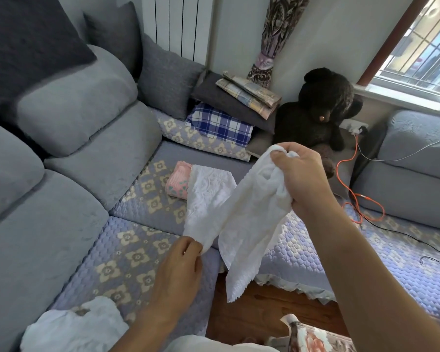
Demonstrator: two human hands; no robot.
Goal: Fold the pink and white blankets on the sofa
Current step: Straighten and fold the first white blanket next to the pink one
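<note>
Head view, nearest first: a loose white cloth (74,326) lies crumpled on the sofa's (61,224) quilted seat cover at the lower left, untouched. Just beyond it the left hand (178,270) pinches a low corner of the white blanket (239,224) between thumb and fingertips. The blanket runs up and to the right from that pinch to the right hand (300,179), whose fingers are curled tight around a bunched upper end. So its long axis lies on a diagonal, low-left to high-right, held in the air above the seat edge, with a loose flap hanging down between the two hands toward the wooden floor (264,313).

The coming move seems to turn on this slant: the hands likely need to draw apart and level out so the blanket opens flat before a fold. The left hand is nearer the seat where it could be laid.

Farther back, the pink blanket (178,184) sits folded on the seat, with a folded white piece (211,184) resting against it. A dark teddy bear (323,110) sits in the corner.
</note>
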